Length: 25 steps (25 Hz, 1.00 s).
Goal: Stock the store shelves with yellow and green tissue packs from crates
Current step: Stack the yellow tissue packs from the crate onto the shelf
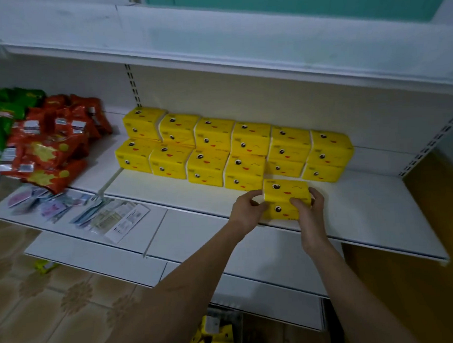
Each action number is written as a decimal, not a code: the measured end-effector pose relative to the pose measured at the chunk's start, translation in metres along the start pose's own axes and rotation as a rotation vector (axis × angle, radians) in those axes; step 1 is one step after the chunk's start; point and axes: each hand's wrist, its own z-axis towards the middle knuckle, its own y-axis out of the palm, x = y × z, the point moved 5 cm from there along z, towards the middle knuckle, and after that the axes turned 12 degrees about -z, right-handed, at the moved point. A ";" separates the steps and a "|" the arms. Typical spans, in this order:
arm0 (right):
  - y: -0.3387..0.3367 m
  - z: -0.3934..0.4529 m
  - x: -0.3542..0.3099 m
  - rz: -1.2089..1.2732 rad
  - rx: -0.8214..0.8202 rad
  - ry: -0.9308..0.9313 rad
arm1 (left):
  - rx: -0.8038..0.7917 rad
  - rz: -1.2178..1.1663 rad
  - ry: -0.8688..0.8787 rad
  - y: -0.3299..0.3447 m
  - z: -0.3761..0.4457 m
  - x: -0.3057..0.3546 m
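Mid-frame, two tiers of yellow packs (235, 148) already line the shelf (376, 217). Both hands, left (247, 209) and right (309, 209), clasp another pack (285, 195) at its front edge. More wait in the crate (215, 333), bottom centre; I see no green tissue packs, so plenty remains.

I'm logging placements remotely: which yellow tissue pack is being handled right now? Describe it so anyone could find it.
Find the white shelf carrying stacked yellow packs along its back. In front of that row's right half, near the shelf's front edge, sits the handled pack. It alone stands forward of the row, gripped by the left hand and right hand.
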 end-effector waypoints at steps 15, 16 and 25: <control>-0.013 0.060 -0.024 -0.301 0.131 -0.217 | -0.020 -0.004 0.097 0.030 0.043 0.024; -0.017 0.050 -0.027 -0.264 0.272 -0.246 | 0.002 -0.003 0.152 0.023 0.033 0.022; 0.117 -0.109 0.044 -0.361 -0.246 -0.499 | 0.236 0.171 0.115 -0.084 -0.080 -0.131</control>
